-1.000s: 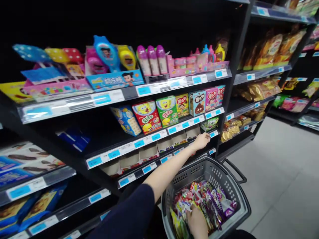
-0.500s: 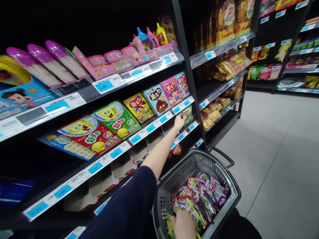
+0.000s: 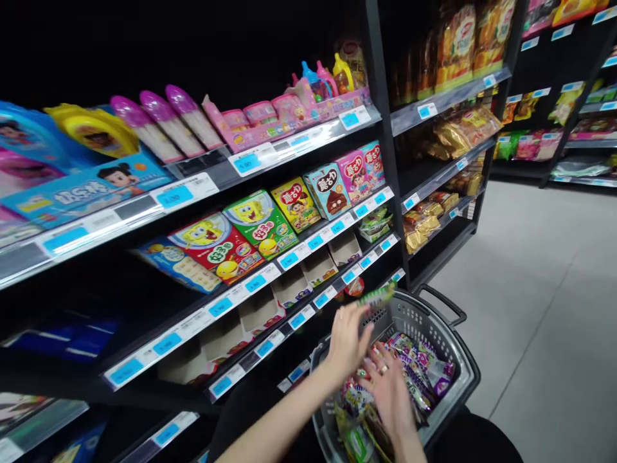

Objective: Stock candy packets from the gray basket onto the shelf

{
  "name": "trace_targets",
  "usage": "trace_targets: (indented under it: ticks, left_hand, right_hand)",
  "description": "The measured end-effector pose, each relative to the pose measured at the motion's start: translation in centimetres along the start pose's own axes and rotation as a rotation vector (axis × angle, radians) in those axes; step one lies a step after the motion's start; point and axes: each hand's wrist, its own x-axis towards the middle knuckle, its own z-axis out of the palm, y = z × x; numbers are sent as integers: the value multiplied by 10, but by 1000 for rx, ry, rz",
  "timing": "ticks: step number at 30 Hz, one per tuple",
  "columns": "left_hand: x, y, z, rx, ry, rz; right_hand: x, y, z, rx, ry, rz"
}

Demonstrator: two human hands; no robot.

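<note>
My left hand (image 3: 348, 339) is over the near left side of a grey shopping basket (image 3: 466, 360), with a small green snack packet (image 3: 378, 296) at its fingertips. The packet is blurred, and its grip is partly hidden behind the fingers. Just beside it, my right hand (image 3: 389, 386) reaches into the basket with fingers stretched apart, holding nothing that I can see. Under the hands lie several shiny candy packets (image 3: 418, 370), mostly purple and red. A green and yellow packet (image 3: 357, 440) rests at the basket's near end.
Shelves on the left carry snack boxes (image 3: 260, 222), toy candies (image 3: 260, 112) and open display cartons (image 3: 294, 283). Green packets (image 3: 376, 225) sit in a carton at the lower shelf's right end. Bagged bread (image 3: 457, 38) stands farther right. Grey floor (image 3: 540, 289) runs along the right.
My left hand has come back from the lower shelf to above the basket with a green packet. My right hand has risen off the packets and spread its fingers. The view has shifted left.
</note>
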Motion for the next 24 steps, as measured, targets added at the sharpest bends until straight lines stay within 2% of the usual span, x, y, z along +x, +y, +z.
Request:
trace_targets:
  ticks: [2,5,8,10,12,13,15,16,18,20,21,24]
  left_hand:
    - [-50,10,-11,22,-150,121]
    - [-106,23,-28,-8,-330,250]
    - [-139,28,-47,-108,-385,221]
    - [-152,25,-57,-231,-374,192]
    - [-162,18,-63,-366,-260,65]
    - [-166,15,-63,-437,-173,-60]
    - [-172,8,-57,-653,-7,-405]
    - [-175,5,-52,-820,36,-580]
    - [-178,0,-41,-1244,6,-833]
    - [-180,-5,-33,-1597,-50,-946]
    - [-181,-8,-32,-1705,-74,-964]
    - [-187,-23,-39,-1818,-79,-985]
  right_hand:
    - [-9,-15,1,95,-108,38]
    - [-27,-19,1,48,-181,185]
    - [-43,-8,-1,17,-194,303]
    - [-50,1,-3,4,-217,342]
    - [-54,8,-2,-21,-226,349]
    - [-56,13,0,-42,-224,340]
    - [-60,24,8,-97,-215,303]
    - [-62,32,13,-129,-204,268]
    - [-68,51,23,-222,-154,168]
    - [-77,68,32,-369,-109,71]
    - [-82,72,34,-448,-115,41]
    - [-94,67,38,-507,-241,27]
